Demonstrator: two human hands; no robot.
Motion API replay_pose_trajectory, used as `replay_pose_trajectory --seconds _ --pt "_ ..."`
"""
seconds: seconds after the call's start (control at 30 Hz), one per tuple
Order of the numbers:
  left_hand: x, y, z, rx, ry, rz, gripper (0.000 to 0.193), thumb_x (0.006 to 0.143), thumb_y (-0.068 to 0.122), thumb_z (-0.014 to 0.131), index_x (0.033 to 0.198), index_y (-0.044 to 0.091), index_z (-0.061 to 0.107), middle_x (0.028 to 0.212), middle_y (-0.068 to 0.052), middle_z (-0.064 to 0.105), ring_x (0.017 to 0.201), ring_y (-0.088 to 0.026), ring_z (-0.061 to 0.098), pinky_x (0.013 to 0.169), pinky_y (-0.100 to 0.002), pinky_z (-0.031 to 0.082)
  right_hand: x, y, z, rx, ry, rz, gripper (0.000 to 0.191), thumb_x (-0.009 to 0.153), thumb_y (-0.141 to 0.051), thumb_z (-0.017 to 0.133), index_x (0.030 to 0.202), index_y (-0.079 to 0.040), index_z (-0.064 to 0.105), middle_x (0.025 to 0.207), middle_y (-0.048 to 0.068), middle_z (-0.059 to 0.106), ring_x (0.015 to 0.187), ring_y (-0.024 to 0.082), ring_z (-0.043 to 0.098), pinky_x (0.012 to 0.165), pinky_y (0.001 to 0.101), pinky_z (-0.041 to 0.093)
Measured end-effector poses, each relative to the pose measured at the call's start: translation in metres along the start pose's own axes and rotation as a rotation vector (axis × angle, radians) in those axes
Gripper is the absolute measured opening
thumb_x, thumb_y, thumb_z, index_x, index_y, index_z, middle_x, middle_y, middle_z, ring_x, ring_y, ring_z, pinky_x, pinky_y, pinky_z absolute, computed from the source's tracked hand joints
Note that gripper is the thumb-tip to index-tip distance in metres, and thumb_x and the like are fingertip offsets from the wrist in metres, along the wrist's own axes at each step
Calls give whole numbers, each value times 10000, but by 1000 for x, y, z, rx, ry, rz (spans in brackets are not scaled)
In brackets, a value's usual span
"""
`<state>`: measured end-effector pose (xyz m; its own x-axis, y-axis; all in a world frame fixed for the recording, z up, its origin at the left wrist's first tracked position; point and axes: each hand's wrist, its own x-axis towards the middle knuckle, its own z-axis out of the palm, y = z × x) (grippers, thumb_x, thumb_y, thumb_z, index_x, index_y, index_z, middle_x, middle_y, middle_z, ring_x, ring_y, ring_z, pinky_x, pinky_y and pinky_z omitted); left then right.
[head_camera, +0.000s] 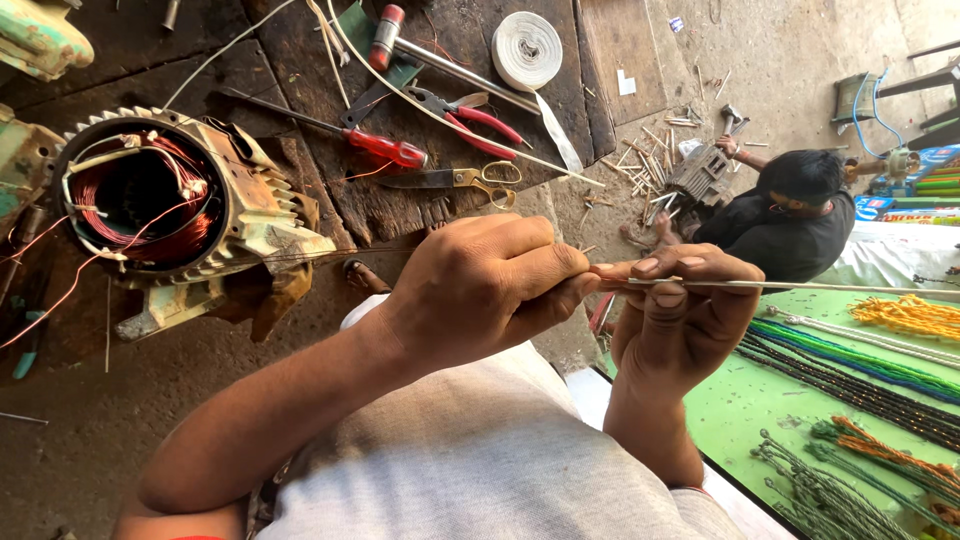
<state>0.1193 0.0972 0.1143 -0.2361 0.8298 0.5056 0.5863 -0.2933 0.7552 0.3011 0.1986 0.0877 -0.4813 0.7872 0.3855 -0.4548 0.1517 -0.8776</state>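
Note:
My left hand (480, 290) and my right hand (680, 310) meet in front of my grey shirt. Both pinch a thin white sleeve tube (800, 287) that runs off to the right. A fine copper wire (350, 252) leads from my left hand back to an open motor stator (140, 200) with reddish copper windings, which rests on the dark wooden bench (300, 60) at the left.
On the bench lie a red-handled screwdriver (385, 148), red-handled pliers (480, 118), gold-handled scissors (470, 180), a white tape roll (527, 50) and a hammer (385, 25). Another person (790, 215) crouches on the floor. A green table (760, 400) holds coloured cords.

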Motion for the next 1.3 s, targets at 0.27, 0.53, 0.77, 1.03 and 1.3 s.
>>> replay_pose_trajectory --seconds 0.27,0.53,0.77,1.03,1.3 --pt "0 0 0 37 -2 18 158 999 234 749 959 85 714 818 -30 618 705 -208 644 654 -370 537 -3 4 -2 12 40 16 207 1088 -21 669 1199 -1 494 1052 166 624 966 228 726 880 416 655" --pt "-12 -5 11 -62 35 -18 408 997 80 633 1361 21 456 930 -72 624 813 -199 675 760 -329 595 1 10 0 -227 -152 -31 223 1026 -18 733 1169 -64 568 1000 150 717 1049 218 726 1193 403 424" --pt "-48 -23 -30 127 -110 -195 268 1046 207 671 1216 87 502 846 -70 653 721 -172 674 623 -293 583 10 20 -7 -136 -145 144 185 1056 72 684 1177 -22 580 1095 176 718 1055 208 713 1032 354 574" --pt "-70 -26 -44 240 51 -215 101 994 159 690 972 87 622 740 -47 652 706 -210 645 670 -377 536 17 34 4 -90 -302 303 172 1021 120 652 1137 4 603 1080 170 722 1040 206 725 957 319 586" --pt "-79 -34 -54 220 133 -193 172 1034 200 677 1020 59 580 755 -63 614 734 -218 633 685 -391 521 13 61 53 -44 -441 504 144 1011 113 642 1124 32 606 1157 183 735 1119 189 721 989 301 586"
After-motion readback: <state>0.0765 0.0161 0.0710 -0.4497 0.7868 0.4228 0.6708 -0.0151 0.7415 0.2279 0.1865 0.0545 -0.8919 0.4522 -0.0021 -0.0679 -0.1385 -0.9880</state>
